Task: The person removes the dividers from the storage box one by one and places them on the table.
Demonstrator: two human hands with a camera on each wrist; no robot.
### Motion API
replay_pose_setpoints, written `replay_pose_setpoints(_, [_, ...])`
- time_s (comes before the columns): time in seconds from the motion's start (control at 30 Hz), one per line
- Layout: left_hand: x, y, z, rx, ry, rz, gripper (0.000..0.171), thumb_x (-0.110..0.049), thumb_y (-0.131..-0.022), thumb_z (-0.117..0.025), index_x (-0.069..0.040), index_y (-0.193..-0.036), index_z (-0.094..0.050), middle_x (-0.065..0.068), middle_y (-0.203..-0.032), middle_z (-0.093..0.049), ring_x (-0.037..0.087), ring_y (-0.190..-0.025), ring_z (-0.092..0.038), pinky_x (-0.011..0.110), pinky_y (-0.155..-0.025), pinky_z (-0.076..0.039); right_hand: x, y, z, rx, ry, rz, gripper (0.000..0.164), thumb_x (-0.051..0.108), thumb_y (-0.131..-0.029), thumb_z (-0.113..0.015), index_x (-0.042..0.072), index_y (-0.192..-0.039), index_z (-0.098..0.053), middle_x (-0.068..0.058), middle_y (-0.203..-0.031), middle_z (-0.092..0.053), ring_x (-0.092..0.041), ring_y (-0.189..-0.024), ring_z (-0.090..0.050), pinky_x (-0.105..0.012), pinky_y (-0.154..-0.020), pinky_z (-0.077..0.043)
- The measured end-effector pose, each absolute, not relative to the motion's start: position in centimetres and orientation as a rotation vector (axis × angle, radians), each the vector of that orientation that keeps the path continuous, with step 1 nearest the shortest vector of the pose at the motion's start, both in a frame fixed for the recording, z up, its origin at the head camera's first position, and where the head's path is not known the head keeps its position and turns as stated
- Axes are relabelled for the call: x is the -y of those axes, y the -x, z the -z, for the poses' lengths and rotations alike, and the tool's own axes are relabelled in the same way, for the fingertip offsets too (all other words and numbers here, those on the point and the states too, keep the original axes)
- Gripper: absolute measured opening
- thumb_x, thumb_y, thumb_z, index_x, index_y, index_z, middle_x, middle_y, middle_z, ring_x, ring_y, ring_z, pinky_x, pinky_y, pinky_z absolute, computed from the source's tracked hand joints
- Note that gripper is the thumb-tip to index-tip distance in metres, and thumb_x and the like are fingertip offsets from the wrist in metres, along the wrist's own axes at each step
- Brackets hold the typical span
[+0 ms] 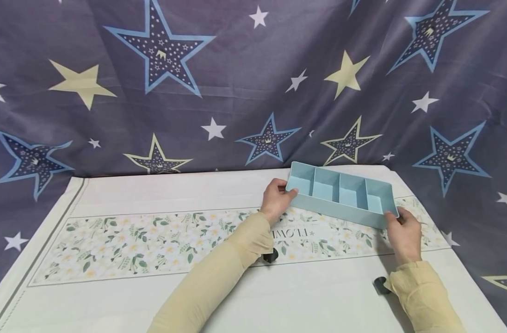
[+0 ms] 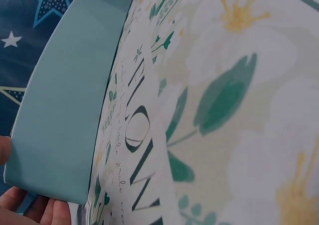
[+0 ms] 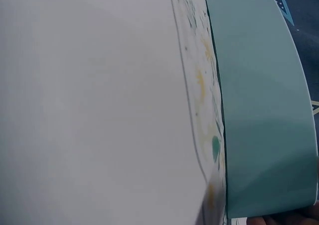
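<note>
A light blue divided organizer tray (image 1: pixel 336 209) with several compartments in a row is held at both ends, over the right part of the table; nothing lies in the compartments. My left hand (image 1: pixel 277 200) grips its left end, thumb at the near wall and fingers around the end. At the right end my right hand (image 1: pixel 405 235) pinches the corner, thumb on the rim. The left wrist view shows the tray's long outer wall (image 2: pixel 65 100) with fingertips (image 2: pixel 60 212) below its end. In the right wrist view the same wall (image 3: pixel 269 105) stands above partly hidden fingers (image 3: pixel 286 220).
A white tablecloth (image 1: pixel 320 296) with a printed floral band (image 1: pixel 153 245) and lettering covers the table. Behind and to the right hangs a dark curtain (image 1: pixel 237 69) with stars. Small black pieces show at each sleeve, by the left cuff (image 1: pixel 271 255) and the right cuff (image 1: pixel 381 285).
</note>
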State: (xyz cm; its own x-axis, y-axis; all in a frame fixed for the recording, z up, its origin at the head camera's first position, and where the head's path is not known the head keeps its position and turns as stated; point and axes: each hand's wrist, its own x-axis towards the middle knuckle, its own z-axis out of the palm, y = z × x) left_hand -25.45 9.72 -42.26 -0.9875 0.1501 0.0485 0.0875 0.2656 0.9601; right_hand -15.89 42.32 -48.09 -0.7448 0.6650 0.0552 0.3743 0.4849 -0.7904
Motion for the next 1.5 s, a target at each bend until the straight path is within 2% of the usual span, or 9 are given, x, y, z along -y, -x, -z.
replay_pose_setpoints(0.3, [-9.3,25.2,42.3,-2.458,-0.235,-1.868,0.039,-0.024,-0.081,-0.065,-0.002,-0.110,-0.049,0.015,-0.107,-0.055,0.015,-0.091,-0.053,0.032,-0.083,-0.046,-42.0,16.0,47.8,2.384,0.863,-1.154,0.062,0.049,-0.089,-0.038,0.012,-0.138,-0.031,-0.020,-0.134,-0.041,-0.031,-0.115,-0.040,-0.052,-0.093,-0.038])
replay_pose_setpoints(0.73, [-8.3,24.8,42.0,-2.407,-0.155,-1.930,0.039,-0.023,-0.079,-0.067,-0.002,-0.108,-0.051,0.015,-0.106,-0.057,0.014,-0.089,-0.054,0.031,-0.082,-0.046,-41.3,16.4,47.8,2.355,0.818,-1.177,0.058,0.048,-0.089,-0.038,0.014,-0.136,-0.035,-0.015,-0.131,-0.045,-0.026,-0.110,-0.045,-0.046,-0.089,-0.043])
replay_pose_setpoints(1.17, [-7.4,24.1,42.2,-2.369,-0.145,-2.032,0.039,-0.019,-0.079,-0.067,0.001,-0.108,-0.050,0.020,-0.108,-0.056,0.017,-0.092,-0.053,0.034,-0.083,-0.046,-40.4,16.7,48.1,2.375,0.807,-1.166,0.059,0.048,-0.088,-0.038,0.015,-0.137,-0.033,-0.014,-0.134,-0.041,-0.026,-0.115,-0.041,-0.048,-0.094,-0.038])
replay_pose_setpoints(1.5, [-6.8,24.0,42.4,-2.413,-0.167,-1.969,0.039,-0.021,-0.081,-0.066,0.000,-0.109,-0.049,0.018,-0.109,-0.056,0.015,-0.093,-0.053,0.033,-0.084,-0.046,-39.9,16.7,48.2,2.390,0.842,-1.182,0.059,0.048,-0.089,-0.036,0.016,-0.138,-0.030,-0.012,-0.138,-0.037,-0.025,-0.119,-0.036,-0.049,-0.097,-0.035])
